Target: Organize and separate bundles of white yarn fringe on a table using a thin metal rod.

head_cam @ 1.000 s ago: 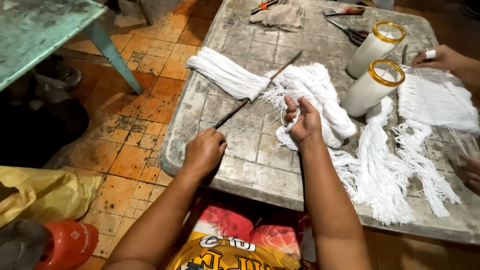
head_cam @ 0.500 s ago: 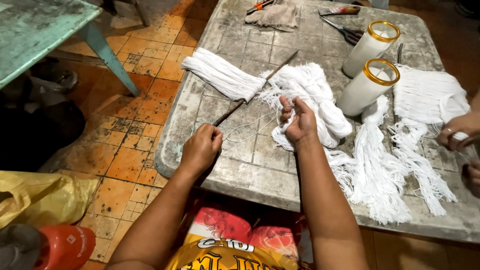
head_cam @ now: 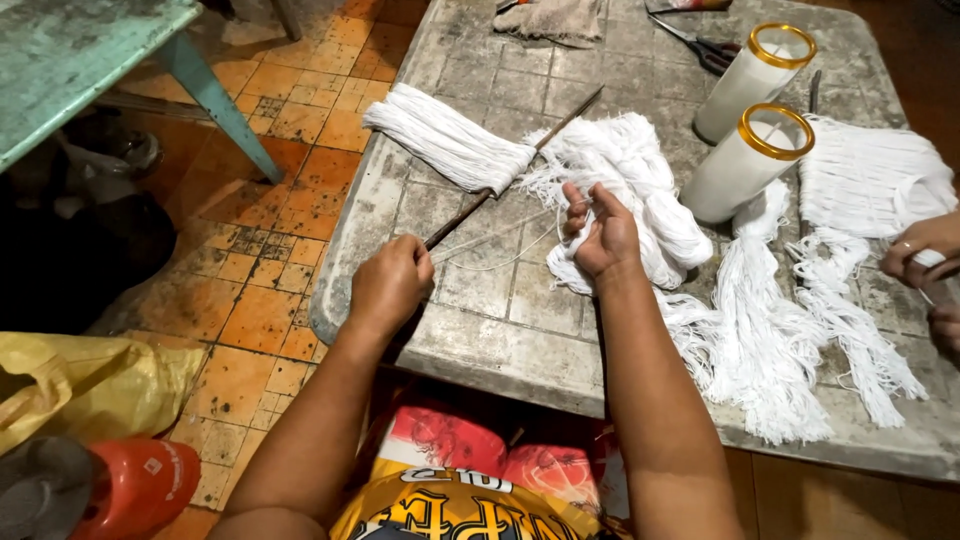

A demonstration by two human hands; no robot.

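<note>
Head view shows the left hand (head_cam: 388, 287) clamped on a thin rod (head_cam: 500, 180) lying across the table (head_cam: 480, 340), steadying it, while the right hand (head_cam: 600, 235) pinches 1 white string (head_cam: 500, 240) drawn from the loose pile (head_cam: 630, 190).

The floor (head_cam: 270, 250) is laid with small orange-brown tiles, worn and stained, with dark grime in the joints and pale patches where the glaze has rubbed off; at the upper left stands a table with a flaking turquoise top (head_cam: 70, 60) and a slanted leg (head_cam: 215, 105) of the same colour; the space beneath it lies in deep shadow; the work surface is a grey stone-like slab (head_cam: 480, 310) scored into squares, its rounded edge chipped and dirty; the light is warm and even, falling from above; no wall or window shows.
</note>
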